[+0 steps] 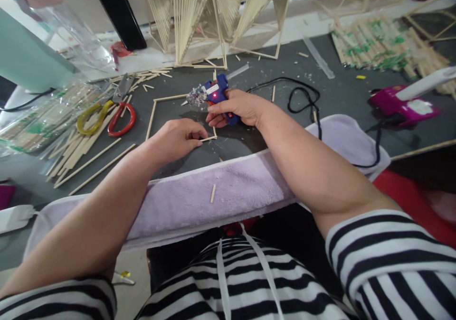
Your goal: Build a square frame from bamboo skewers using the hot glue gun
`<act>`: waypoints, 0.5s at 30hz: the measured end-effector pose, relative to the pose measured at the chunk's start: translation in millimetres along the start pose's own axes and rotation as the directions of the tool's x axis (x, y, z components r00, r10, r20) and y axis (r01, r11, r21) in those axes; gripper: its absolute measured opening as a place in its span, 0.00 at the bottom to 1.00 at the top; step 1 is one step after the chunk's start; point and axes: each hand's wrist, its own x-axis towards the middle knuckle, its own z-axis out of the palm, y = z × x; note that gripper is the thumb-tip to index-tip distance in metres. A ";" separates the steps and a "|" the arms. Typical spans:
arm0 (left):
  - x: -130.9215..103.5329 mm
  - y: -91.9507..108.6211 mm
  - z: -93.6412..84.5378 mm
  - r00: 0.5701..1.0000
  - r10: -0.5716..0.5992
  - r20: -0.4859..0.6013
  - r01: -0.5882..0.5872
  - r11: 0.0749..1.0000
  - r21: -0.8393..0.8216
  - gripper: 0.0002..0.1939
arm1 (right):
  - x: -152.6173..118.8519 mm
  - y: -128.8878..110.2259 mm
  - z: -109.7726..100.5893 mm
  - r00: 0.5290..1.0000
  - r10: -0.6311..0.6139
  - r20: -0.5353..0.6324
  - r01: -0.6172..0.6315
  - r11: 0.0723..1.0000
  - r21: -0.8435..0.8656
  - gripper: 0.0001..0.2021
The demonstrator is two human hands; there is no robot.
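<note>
Around the glue gun [221, 85]: the right hand [235, 108] closes on its blue plastic grip; crumpled, shiny wrap covers the front behind a thin nozzle tip, and one small light glows red on its side.
Left hand [181, 135]: left of the glue gun and nearer the person, thumb and fingertips pinched on a slim stick.
Wooden frame [151, 118]: flat on the dark grey tabletop [342, 97], beneath the glue gun and to its left; straight, pale sticks form an angular outline. Both hands cover parts of it, so I cannot tell whether all its corners meet.
Translucent pieces: two, one [238, 70] just behind the glue gun, the other [318, 56] farther right.
Black cord [278, 79]: one, smooth, looping to the right of the glue gun.
Scissors [121, 91]: one pair, left of the glue gun, metal blades, one yellow loop and one red, lying on a heap of sticks [73, 156].
Loose long sticks [101, 169]: two, side by side but apart, left of the glue gun and nearer the person.
Lilac towel [213, 177]: plush, folded, on the person's side of the glue gun; one short stick [213, 193] on it.
Stick structure [185, 25]: beyond the glue gun, close rows fanned into ribbed, twisting surfaces.
Plastic packs [377, 44]: crinkled, green-marked, full of sticks, beyond the glue gun to the right.
Magenta base [388, 104]: one, glossy, well right of the glue gun, with a white arm.
</note>
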 end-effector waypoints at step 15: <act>-2.3 -2.2 3.5 0.996 0.088 -0.032 -0.084 0.990 0.114 0.11 | 0.3 0.3 0.5 1.000 0.010 -0.010 -0.010 1.000 -0.024 0.11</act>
